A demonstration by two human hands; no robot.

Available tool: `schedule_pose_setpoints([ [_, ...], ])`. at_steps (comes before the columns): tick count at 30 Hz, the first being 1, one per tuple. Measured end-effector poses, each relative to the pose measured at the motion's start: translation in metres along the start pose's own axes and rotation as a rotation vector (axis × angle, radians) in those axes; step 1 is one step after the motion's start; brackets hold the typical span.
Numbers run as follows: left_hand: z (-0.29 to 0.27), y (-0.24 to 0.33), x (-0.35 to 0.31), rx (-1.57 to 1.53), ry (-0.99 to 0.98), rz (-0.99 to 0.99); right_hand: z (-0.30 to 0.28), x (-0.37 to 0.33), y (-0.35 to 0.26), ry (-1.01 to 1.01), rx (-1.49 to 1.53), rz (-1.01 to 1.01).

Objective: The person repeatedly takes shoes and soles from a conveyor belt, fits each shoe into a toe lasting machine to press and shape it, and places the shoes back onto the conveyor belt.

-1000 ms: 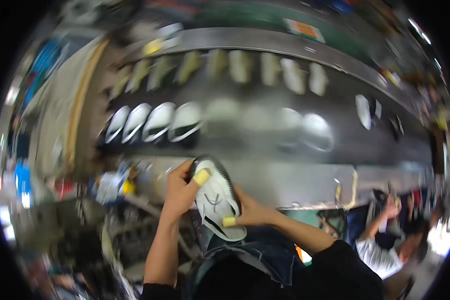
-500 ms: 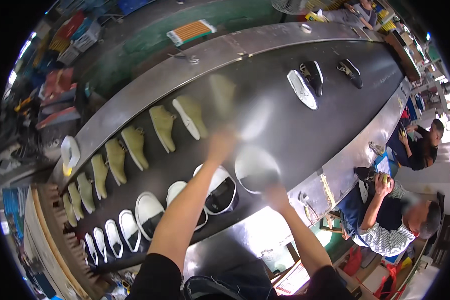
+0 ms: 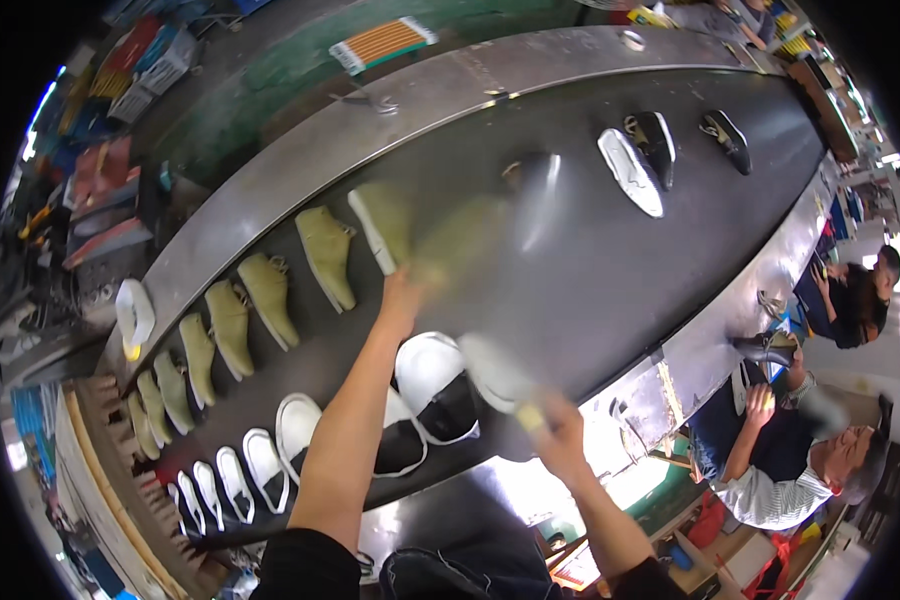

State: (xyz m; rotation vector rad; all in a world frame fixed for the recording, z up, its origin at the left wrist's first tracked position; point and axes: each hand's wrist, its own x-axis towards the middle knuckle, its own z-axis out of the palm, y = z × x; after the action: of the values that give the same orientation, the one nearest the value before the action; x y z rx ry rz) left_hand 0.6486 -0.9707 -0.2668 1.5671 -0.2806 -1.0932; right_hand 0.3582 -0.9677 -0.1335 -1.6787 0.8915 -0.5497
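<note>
while a second ago both hands held one shoe close to the body, they are now spread apart over the dark surface (image 3: 670,270), so the work has passed to the shoes standing on it. nearest, the right hand (image 3: 562,435), fingers curled and a yellow cover (image 3: 530,416) on one tip, meets the near end of a blurred white shoe (image 3: 492,372); i cannot tell whether it grips. just left of that sits a white-and-black shoe (image 3: 428,368). farther off, the left hand (image 3: 402,300) is beside an olive boot (image 3: 375,225), too smeared to show how open it is or whether it holds the blurred olive boot (image 3: 460,240) at its right. farthest, to the right, lie a flat white shoe (image 3: 630,175) and a dark shoe (image 3: 658,150).
</note>
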Motion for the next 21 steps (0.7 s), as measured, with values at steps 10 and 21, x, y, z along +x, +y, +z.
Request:
schedule_pose_setpoints([
  [10, -0.155, 0.023, -0.332, -0.251, 0.017, -0.167, 0.07, -0.027, -0.019, -0.199, 0.936, 0.735],
  [21, -0.262, -0.05, -0.674, 0.146, 1.223, 0.369, 0.276, -0.301, -0.139, -1.093, 0.392, 0.68],
])
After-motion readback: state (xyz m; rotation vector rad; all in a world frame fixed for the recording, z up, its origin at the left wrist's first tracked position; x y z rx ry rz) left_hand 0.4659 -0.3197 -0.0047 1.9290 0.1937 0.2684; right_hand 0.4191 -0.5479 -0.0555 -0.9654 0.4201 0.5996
